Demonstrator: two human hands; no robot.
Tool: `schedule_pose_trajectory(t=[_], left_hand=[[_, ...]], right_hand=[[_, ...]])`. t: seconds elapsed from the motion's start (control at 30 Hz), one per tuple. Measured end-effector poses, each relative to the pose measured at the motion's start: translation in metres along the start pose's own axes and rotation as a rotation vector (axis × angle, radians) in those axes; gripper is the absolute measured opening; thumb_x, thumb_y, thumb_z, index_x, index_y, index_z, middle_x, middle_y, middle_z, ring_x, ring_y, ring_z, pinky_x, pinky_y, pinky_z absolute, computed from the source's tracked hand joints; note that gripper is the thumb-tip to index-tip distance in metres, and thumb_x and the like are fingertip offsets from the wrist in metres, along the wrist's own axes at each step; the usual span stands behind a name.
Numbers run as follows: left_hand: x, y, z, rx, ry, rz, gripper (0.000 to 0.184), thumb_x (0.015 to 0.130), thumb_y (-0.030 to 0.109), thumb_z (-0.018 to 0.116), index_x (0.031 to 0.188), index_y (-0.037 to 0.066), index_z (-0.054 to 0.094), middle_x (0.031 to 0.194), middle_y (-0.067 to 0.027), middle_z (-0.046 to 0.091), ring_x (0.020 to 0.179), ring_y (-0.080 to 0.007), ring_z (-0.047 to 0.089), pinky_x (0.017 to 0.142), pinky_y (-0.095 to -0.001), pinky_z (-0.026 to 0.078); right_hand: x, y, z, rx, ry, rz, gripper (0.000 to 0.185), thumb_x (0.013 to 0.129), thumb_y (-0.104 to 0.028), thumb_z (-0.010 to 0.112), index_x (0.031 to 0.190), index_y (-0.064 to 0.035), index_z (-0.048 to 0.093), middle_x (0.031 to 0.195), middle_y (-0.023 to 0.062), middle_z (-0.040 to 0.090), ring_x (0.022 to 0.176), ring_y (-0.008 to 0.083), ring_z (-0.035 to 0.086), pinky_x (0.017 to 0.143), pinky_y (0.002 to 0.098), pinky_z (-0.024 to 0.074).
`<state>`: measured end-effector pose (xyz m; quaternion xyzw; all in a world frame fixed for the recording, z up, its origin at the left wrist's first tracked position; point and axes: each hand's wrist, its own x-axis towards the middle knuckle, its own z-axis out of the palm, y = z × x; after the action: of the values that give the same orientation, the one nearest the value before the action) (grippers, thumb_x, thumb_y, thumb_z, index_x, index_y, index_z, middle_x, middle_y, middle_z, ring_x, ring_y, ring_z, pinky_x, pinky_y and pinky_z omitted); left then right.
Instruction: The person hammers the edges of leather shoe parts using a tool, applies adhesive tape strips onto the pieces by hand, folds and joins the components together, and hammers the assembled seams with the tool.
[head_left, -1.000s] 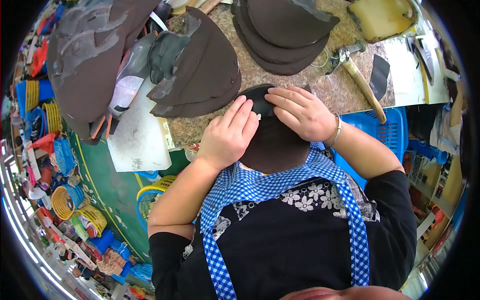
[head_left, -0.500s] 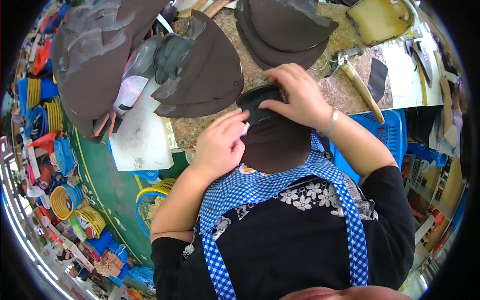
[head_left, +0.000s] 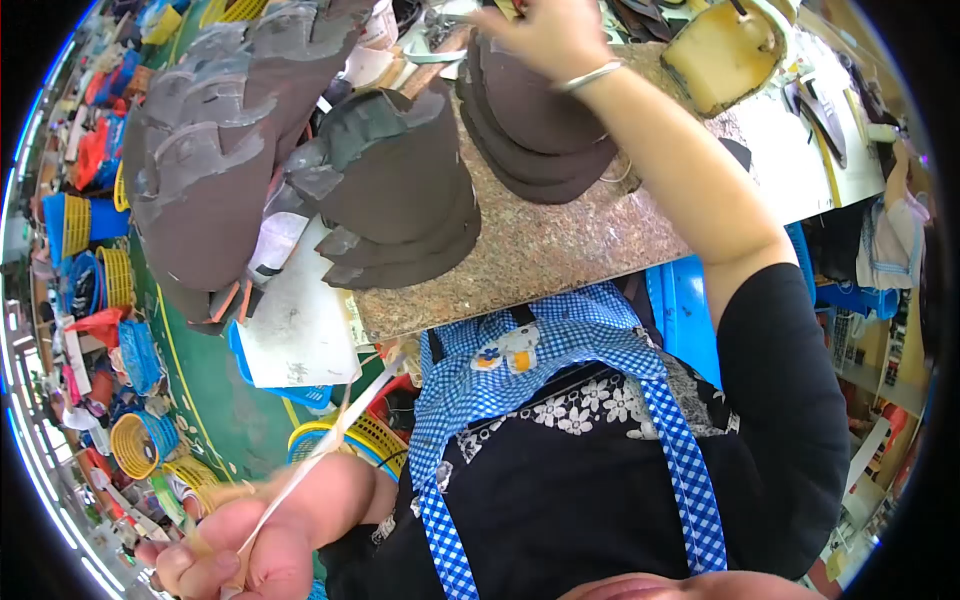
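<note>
Bright, whitish light here, tube lamps glowing along the lower left; fisheye edges curve into black corners, the raised hand (head_left: 550, 38) at top centre blurs, and the white boards glare.

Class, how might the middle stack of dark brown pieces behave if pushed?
The middle stack would probably fan out, as its pieces overlap unevenly. Lying low and flat, it seems unlikely to tip; the thin edges suggest some bending.

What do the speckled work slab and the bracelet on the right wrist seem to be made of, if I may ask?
Slab: perhaps stone or stone-look board, smooth, judging by mottled brown speckling. Bracelet: probably polished metal, given its silvery shine.
</note>
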<state>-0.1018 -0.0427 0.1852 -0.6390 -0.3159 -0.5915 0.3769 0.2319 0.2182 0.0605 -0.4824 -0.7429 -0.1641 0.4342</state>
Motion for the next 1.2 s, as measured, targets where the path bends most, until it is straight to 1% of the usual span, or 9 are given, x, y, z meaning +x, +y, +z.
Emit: schedule_pose_trajectory(t=[0.1,0.3,0.5,0.57,0.77,0.9,1.0,1.13,1.2], left_hand=[[-0.022,0.010,-0.009,-0.496,0.051,-0.504,0.022,0.097,0.025,0.047,0.095,0.003,0.050,0.064,-0.0025,0.035,0.062,-0.0162,0.039,0.057,-0.0313,0.037],[-0.029,0.012,0.015,-0.963,0.048,-0.779,0.034,0.096,0.019,0.047,0.117,-0.008,0.047,0.076,-0.0050,0.039,0.066,-0.0140,0.036,0.057,-0.0287,0.028],[-0.028,0.014,0.035,-1.037,-0.024,-0.814,0.033,0.095,0.014,0.047,0.118,-0.009,0.047,0.075,-0.0053,0.044,0.067,-0.0132,0.036,0.058,-0.0305,0.028],[-0.037,0.024,0.051,-1.013,-0.157,-1.033,0.042,0.092,0.008,0.048,0.128,-0.013,0.042,0.076,-0.0012,0.042,0.068,-0.0094,0.038,0.056,-0.0246,0.029],[-0.092,0.067,0.090,-0.901,-1.054,-1.165,0.030,0.088,-0.001,0.062,0.118,-0.001,0.061,0.111,-0.0112,0.068,0.095,-0.0158,0.065,0.082,-0.0269,0.050],[-0.114,0.085,0.088,-0.962,-1.379,-1.023,0.033,0.086,0.011,0.066,0.118,0.002,0.062,0.106,-0.0176,0.067,0.095,-0.0336,0.068,0.083,-0.0371,0.053],[-0.108,0.092,0.095,-1.112,-1.632,-1.126,0.040,0.086,0.011,0.067,0.125,0.005,0.060,0.094,-0.0106,0.068,0.088,-0.0282,0.068,0.075,-0.0375,0.052],[-0.122,0.097,0.091,-1.257,-1.574,-1.445,0.062,0.087,0.015,0.070,0.143,0.007,0.044,0.090,-0.0033,0.064,0.081,-0.0167,0.065,0.072,-0.0298,0.050],[-0.137,0.111,0.085,-1.505,-1.008,-1.784,0.087,0.085,0.021,0.075,0.153,0.006,0.022,0.092,0.0014,0.060,0.074,-0.0072,0.056,0.068,-0.0233,0.045]], right_hand=[[-0.054,0.107,0.014,-0.437,-0.449,0.499,0.058,0.074,-0.053,0.076,0.108,-0.0081,0.067,0.100,0.0125,0.068,0.092,0.0306,0.064,0.083,0.0410,0.0517],[-0.056,0.065,-0.060,0.684,0.120,0.430,0.024,0.082,-0.012,0.075,0.103,-0.0050,0.066,0.094,0.0025,0.068,0.086,0.0108,0.064,0.081,0.0224,0.0496],[-0.019,-0.014,-0.153,1.347,0.087,0.585,0.012,0.090,-0.013,0.064,0.097,-0.0045,0.060,0.096,0.0078,0.067,0.086,0.0159,0.066,0.076,0.0295,0.0522],[-0.029,-0.029,-0.156,1.010,-0.362,0.931,0.022,0.082,-0.011,0.075,0.101,-0.0036,0.065,0.096,-0.0002,0.068,0.087,0.0097,0.064,0.082,0.0225,0.0498],[-0.158,-0.076,-0.100,0.322,-0.588,0.026,0.035,0.075,-0.017,0.078,0.105,-0.0043,0.065,0.110,0.0109,0.064,0.102,0.0291,0.062,0.085,0.0362,0.0497],[-0.132,-0.092,-0.124,0.750,-0.481,0.260,0.050,0.066,-0.014,0.082,0.111,-0.0063,0.063,0.118,0.0120,0.061,0.108,0.0304,0.059,0.084,0.0381,0.0495],[-0.132,-0.091,-0.124,0.859,-0.528,0.118,0.037,0.064,-0.010,0.080,0.097,-0.0077,0.066,0.104,0.0089,0.064,0.096,0.0270,0.062,0.079,0.0360,0.0494],[-0.129,-0.098,-0.125,0.698,-0.413,-0.029,0.023,0.065,-0.008,0.078,0.083,-0.0083,0.065,0.092,0.0061,0.064,0.086,0.0247,0.062,0.074,0.0357,0.0490],[-0.129,-0.102,-0.126,0.605,-0.320,-0.110,0.024,0.064,-0.008,0.078,0.084,-0.0082,0.064,0.092,0.0063,0.064,0.087,0.0247,0.062,0.073,0.0360,0.0492]])
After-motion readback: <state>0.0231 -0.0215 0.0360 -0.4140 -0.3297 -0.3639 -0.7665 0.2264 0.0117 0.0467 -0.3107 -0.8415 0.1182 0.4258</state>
